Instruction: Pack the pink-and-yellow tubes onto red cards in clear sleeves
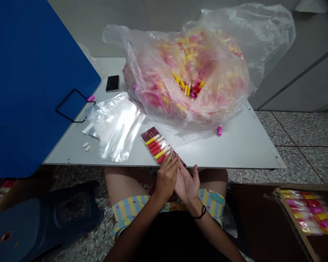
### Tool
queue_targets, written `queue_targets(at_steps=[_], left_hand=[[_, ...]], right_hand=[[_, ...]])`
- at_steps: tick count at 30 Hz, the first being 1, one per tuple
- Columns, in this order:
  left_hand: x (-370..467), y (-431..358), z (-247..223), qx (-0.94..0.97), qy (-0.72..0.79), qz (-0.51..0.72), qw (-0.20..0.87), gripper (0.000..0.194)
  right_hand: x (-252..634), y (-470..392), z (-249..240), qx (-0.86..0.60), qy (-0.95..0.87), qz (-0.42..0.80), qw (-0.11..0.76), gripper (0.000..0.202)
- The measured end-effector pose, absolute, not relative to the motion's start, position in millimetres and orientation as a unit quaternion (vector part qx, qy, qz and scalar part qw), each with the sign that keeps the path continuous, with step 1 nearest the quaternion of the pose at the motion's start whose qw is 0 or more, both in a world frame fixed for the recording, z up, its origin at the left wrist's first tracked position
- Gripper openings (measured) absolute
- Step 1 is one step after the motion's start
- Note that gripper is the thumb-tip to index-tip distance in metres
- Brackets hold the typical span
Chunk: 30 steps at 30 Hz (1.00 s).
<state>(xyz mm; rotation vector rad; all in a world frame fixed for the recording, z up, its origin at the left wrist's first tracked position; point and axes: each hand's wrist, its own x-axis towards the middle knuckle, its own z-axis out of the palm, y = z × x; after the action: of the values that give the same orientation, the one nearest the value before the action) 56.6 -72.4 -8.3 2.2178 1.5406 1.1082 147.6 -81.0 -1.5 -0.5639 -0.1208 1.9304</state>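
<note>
A flat clear packet of coloured tubes (157, 145) lies slanted near the table's front edge. Inside it, several red and yellow tubes with whitish ends sit side by side on a dark red card. My left hand (166, 177) has its fingers pressed together over the packet's near end. Close beside it, my right hand (188, 183) is turned palm up with the thumb spread away; its fingertips meet the left fingers at the packet's corner and are partly hidden. Left of the packet, a fanned stack of clear plastic bags (120, 125) rests on the table.
A large translucent sack (158, 91) of loose coloured tubes fills the table's back. A phone (113, 83), two white pieces (86, 146) and a pink cap (219, 131) lie on the white table (207, 154). A carton (292, 218) of filled packets stands lower right; a blue panel (35, 80) is left.
</note>
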Motion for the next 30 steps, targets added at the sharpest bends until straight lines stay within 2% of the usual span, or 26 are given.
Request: queue_targets(at_steps=[10,18,23,30], left_hand=[[60.0,-72.2,-8.0,0.723,0.521,0.427,0.155,0.034],[62.8,-56.2,-12.6,0.748,0.534,0.375,0.122,0.031],[61.8,-57.0,-14.3,0.726,0.537,0.402,0.151,0.031],[59.8,-62.8,-10.0,0.698,0.543,0.430,0.183,0.028]], right_hand=[[142.5,-75.8,1.4,-0.250,-0.061,0.804,0.536,0.062],[147.1,-64.7,0.3,-0.294,-0.027,0.777,0.557,0.028],[151.4,-65.5,3.7,-0.253,-0.042,0.817,0.515,0.043],[146.7,-67.3,6.1,-0.209,-0.049,0.819,0.532,0.055]])
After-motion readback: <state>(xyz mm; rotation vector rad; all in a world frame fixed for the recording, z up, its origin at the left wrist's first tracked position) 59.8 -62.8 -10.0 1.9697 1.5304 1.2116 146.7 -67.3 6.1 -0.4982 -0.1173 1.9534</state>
